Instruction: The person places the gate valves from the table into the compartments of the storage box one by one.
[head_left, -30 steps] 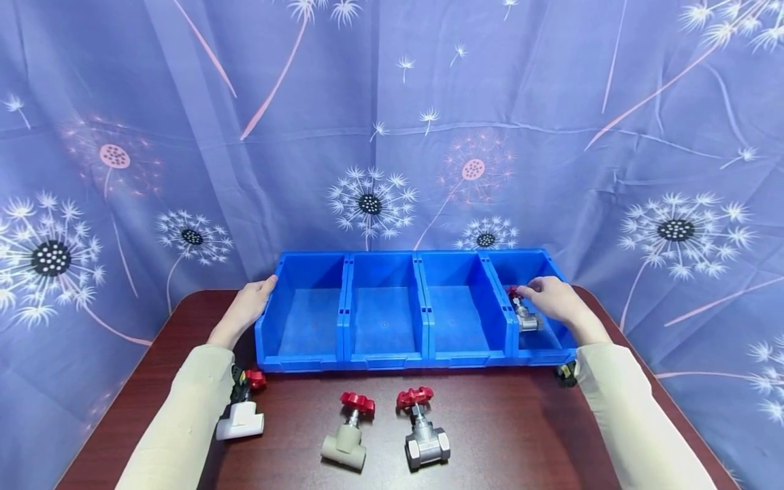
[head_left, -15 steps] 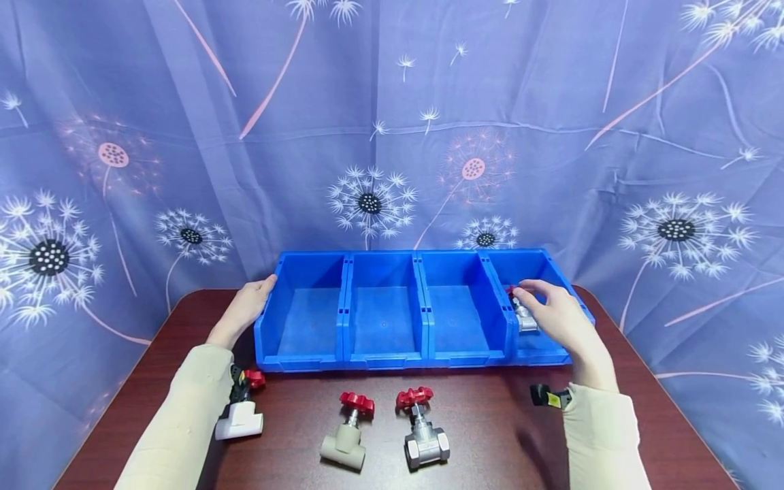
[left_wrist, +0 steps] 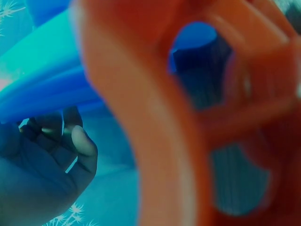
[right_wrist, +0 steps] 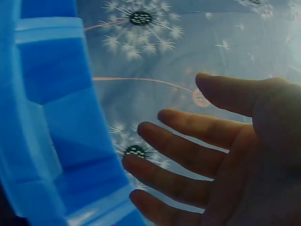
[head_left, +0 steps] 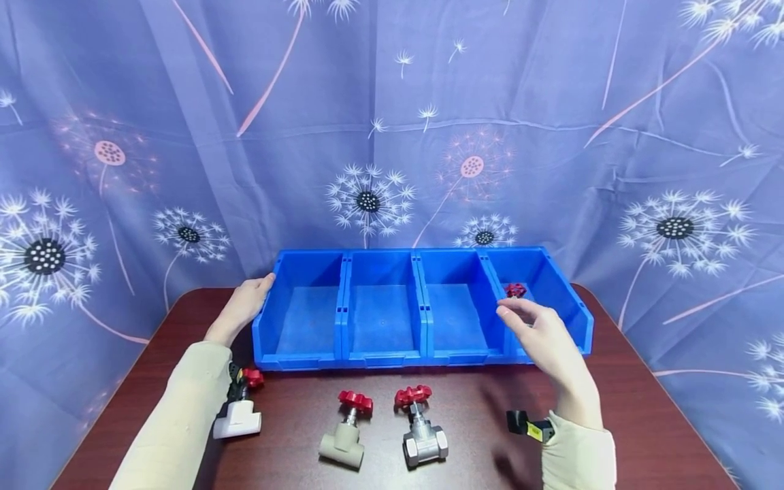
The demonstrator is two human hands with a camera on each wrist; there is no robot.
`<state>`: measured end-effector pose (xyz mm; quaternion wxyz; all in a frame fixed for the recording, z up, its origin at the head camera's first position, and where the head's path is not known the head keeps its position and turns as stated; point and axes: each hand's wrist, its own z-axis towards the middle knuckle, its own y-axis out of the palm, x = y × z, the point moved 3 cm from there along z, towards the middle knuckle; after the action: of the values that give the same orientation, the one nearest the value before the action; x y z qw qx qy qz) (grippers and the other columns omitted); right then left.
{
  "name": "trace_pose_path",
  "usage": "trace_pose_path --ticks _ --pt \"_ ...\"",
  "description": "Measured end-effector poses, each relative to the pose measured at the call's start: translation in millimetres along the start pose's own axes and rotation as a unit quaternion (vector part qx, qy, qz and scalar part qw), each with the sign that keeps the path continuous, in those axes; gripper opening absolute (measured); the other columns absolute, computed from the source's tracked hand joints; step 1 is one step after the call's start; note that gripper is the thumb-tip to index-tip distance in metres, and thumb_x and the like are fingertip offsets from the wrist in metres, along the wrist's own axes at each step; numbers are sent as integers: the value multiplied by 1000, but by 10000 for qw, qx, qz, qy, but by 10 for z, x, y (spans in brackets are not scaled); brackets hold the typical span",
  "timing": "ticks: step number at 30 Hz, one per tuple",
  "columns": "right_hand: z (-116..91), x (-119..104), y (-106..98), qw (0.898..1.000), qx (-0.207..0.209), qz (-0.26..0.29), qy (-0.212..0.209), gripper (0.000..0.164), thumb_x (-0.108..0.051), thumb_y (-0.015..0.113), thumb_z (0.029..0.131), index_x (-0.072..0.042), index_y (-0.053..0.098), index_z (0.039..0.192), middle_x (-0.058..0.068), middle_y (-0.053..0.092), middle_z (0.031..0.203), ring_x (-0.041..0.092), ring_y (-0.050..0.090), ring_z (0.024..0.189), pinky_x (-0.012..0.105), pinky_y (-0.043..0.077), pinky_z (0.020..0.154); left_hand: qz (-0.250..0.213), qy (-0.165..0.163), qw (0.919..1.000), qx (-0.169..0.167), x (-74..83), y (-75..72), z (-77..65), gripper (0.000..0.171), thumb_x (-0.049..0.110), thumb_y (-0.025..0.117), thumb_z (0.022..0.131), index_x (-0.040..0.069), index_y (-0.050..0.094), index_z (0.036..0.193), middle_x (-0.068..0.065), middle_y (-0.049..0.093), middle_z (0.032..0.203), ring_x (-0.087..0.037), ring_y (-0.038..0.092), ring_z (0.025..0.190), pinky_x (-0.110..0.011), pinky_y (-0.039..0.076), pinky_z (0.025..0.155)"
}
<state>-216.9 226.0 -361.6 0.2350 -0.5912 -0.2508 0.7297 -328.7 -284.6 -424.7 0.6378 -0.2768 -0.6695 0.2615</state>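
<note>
My left hand (head_left: 248, 299) rests against the outer left wall of the blue bin row (head_left: 382, 361). In the left wrist view its bent fingers touch the bin's side and are partly hidden behind it. My right hand (head_left: 545, 337) hovers over the front of the rightmost compartment, fingers spread and holding nothing. Inside that compartment lies a metal gate valve; its red handwheel (head_left: 514, 290) shows, while the hand hides most of the body. On the table stand a white plastic valve (head_left: 239, 418), a beige plastic valve (head_left: 343, 442) and a metal valve (head_left: 425, 442), each with a red handwheel.
The bin row has several compartments side by side on a dark red-brown table (head_left: 294, 415). A blue curtain (head_left: 392, 82) with dandelion prints hangs behind. A blurred red handwheel (left_wrist: 155, 117) fills much of the left wrist view.
My right hand has let go of the metal valve in the rightmost compartment and drawn back toward the front left. The valve stays there. My left hand remains at the bin's side.
</note>
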Motion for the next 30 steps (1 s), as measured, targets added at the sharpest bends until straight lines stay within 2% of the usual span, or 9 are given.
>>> trace_pose_path --ticks 2,5,7,12,15,20,25,30 --pt "-23 -6 82 9997 -214 -124 -83 46 -40 54 100 -4 62 127 15 67 113 32 61 105 50 48 89 35 0 10000 4 13 -2 -6 70 49 23 106 -6 43 143 -28 45 141 -45 41 130 -56 34 104" --pt "-70 19 223 9980 -592 -200 63 41 -39 56 100 -6 66 123 11 68 110 28 60 104 48 48 89 68 -15 10000 23 34 -6 -14 69 48 23 106 -7 45 141 -28 49 138 -44 45 127 -55 37 102" --pt "-104 48 312 9965 -781 -227 192 39 -37 57 100 -6 67 122 9 67 116 27 59 111 49 47 92 114 3 9999 36 49 -8 -17 69 48 23 106 -7 47 139 -28 52 134 -43 49 123 -54 40 100" --pt "-185 114 495 9932 -1036 -225 485 32 -32 61 98 -6 69 116 7 67 115 25 59 111 49 46 93 265 47 9996 -8 95 -23 -38 68 46 23 107 -8 49 137 -28 57 127 -42 55 116 -53 43 96" --pt "-220 138 601 9915 -1140 -73 621 27 -28 64 96 -7 71 111 6 67 113 26 58 111 50 45 95 518 -57 9986 -18 130 -45 -59 68 47 22 107 -7 49 137 -28 58 125 -43 54 115 -55 43 93" --pt "-250 142 771 9909 -1229 -11 547 18 -23 68 92 -9 73 102 4 69 108 26 60 109 50 44 96 978 -451 9942 -26 206 -70 -86 70 50 19 105 -5 44 141 -31 50 132 -50 47 119 -63 39 90" --pt "-297 131 901 9880 -1476 -205 415 16 -26 69 92 -11 73 96 -1 69 98 21 62 100 48 47 90 1124 -705 9912 17 271 -73 -100 67 47 20 106 -5 45 140 -34 46 136 -54 44 120 -65 38 91" --pt "-313 90 997 9839 -1706 -478 237 17 -27 69 91 -11 74 94 -2 69 92 17 62 91 45 49 84 1168 -790 9900 92 261 -65 -109 67 47 18 106 -4 47 138 -33 48 134 -54 46 118 -64 40 87"
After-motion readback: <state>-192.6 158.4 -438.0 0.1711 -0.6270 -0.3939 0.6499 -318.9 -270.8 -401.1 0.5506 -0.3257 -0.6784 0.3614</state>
